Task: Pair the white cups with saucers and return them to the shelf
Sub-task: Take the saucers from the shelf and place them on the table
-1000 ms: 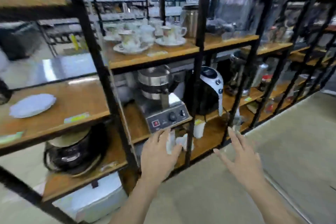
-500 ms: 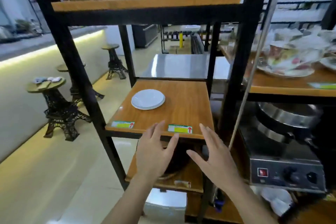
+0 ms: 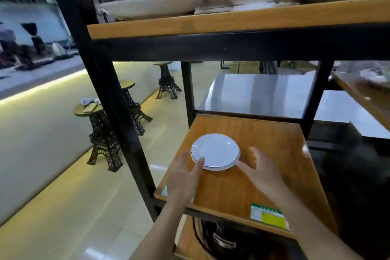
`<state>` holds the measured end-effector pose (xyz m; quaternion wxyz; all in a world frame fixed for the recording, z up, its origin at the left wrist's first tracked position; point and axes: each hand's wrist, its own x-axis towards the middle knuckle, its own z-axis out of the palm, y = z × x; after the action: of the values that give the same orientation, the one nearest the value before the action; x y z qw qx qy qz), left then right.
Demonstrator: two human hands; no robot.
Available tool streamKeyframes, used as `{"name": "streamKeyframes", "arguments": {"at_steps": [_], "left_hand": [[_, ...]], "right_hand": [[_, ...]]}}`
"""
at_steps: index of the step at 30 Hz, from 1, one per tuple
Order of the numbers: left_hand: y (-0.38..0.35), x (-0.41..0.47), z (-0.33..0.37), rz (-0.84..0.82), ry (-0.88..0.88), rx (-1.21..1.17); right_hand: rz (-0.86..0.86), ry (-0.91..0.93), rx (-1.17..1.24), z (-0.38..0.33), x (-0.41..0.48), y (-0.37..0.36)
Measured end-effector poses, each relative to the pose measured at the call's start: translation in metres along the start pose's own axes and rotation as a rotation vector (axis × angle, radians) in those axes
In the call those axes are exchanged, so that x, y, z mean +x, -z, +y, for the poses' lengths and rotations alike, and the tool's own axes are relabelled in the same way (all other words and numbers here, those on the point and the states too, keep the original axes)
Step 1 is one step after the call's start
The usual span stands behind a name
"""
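Observation:
A small stack of white saucers (image 3: 215,151) lies on the wooden shelf board (image 3: 263,133) in front of me. My left hand (image 3: 185,177) reaches in from below, fingers spread, with its thumb tip resting on the stack's near left rim. My right hand (image 3: 261,172) is open at the stack's right side, its fingertips touching or almost touching the rim. Neither hand holds anything. No plain white cup is in sight.
The shelf above (image 3: 232,21) carries flowered cups and saucers (image 3: 152,6). Black metal posts (image 3: 101,82) frame the rack. A green and yellow label (image 3: 269,216) sits on the board's front edge. Eiffel-tower stools (image 3: 103,133) stand on the floor to the left. A steel table (image 3: 259,93) lies behind.
My view has moved closer to the shelf with the white saucers. Both hands have advanced from the board's front edge to either side of the stack.

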<state>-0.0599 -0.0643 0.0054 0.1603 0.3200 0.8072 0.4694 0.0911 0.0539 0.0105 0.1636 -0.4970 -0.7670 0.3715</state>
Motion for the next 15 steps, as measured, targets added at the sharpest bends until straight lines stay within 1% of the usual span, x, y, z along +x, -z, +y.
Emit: {"name": "streamKeyframes", "arguments": {"at_steps": [3,6,8,12,15], "left_hand": [[0.001,0.038,-0.007,-0.056,0.123,-0.149],[0.0,0.07,-0.009,-0.127,0.244,-0.216],[-0.001,0.086,-0.008,-0.183,0.299,-0.254],[-0.007,0.109,-0.006,-0.313,0.372,-0.287],[-0.011,0.118,-0.007,-0.349,0.346,-0.244]], "right_hand": [[-0.007,-0.09,0.082,-0.011,0.024,-0.013],[0.008,-0.181,0.169,-0.017,0.047,-0.02],[0.022,-0.23,0.177,-0.02,0.06,-0.023],[0.015,-0.272,0.204,-0.026,0.071,-0.031],[0.027,-0.285,0.176,-0.026,0.074,-0.034]]}}
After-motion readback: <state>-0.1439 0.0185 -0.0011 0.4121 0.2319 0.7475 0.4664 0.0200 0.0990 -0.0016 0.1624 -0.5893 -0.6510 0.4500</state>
